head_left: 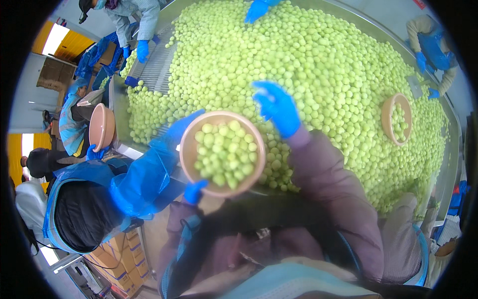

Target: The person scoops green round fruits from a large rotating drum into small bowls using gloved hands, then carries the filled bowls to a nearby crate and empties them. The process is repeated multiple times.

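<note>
My left hand (pixel 195 191), in a blue glove, grips the near-left rim of a pinkish-tan plastic bowl (pixel 258 164). Round pale-green fruits (pixel 226 149) partly fill this bowl, which is held over the near edge of the sorting table. My right hand (pixel 278 108), also blue-gloved, is just beyond the bowl's right side, above the broad heap of similar fruits (pixel 317 74). Its fingers are apart and slightly bent, a little blurred, with no fruit visible in them. A co-worker's blue-gloved hand (pixel 186 121) is close to the bowl's far-left rim; whether it touches is unclear.
Metal walls (pixel 377 28) border the fruit heap. Another bowl with fruits (pixel 386 119) rests on the heap at right. Co-workers' gloved hands (pixel 257 10) reach in from the far side. A slatted metal grate (pixel 158 63) lies far left. At left, a person holds a bowl (pixel 101 127).
</note>
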`<state>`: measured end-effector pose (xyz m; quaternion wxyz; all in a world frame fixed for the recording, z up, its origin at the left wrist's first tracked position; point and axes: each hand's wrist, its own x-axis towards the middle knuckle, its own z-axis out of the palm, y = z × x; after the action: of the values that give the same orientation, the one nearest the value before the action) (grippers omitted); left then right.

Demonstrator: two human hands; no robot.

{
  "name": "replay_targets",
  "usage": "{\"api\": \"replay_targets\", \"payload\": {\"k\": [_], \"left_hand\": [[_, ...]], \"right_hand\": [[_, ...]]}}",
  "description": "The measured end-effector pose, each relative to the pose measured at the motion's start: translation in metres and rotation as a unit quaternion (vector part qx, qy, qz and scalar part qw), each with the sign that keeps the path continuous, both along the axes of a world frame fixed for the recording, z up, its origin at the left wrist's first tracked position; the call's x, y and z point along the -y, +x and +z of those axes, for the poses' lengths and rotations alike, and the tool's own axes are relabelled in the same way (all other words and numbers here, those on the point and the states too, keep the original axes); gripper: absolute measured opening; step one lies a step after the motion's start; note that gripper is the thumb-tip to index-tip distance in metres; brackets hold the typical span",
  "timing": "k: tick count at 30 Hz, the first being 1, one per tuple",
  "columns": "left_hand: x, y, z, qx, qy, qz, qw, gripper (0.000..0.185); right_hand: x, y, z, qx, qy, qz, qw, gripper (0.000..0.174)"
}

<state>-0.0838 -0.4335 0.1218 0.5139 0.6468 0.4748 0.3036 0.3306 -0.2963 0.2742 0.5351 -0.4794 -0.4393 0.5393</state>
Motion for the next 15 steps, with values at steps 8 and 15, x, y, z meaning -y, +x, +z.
{"api": "replay_targets", "payload": {"k": [8, 15], "left_hand": [[0.000, 0.023, 0.019, 0.143, -0.236, 0.140, 0.951, 0.038], [0.005, 0.020, 0.016, 0.186, -0.287, 0.137, 0.929, 0.040]], "right_hand": [[0.024, -0.036, 0.003, 0.004, 0.134, 0.107, 0.985, 0.038], [-0.041, 0.129, -0.115, 0.292, -0.068, -0.211, 0.930, 0.025]]}}
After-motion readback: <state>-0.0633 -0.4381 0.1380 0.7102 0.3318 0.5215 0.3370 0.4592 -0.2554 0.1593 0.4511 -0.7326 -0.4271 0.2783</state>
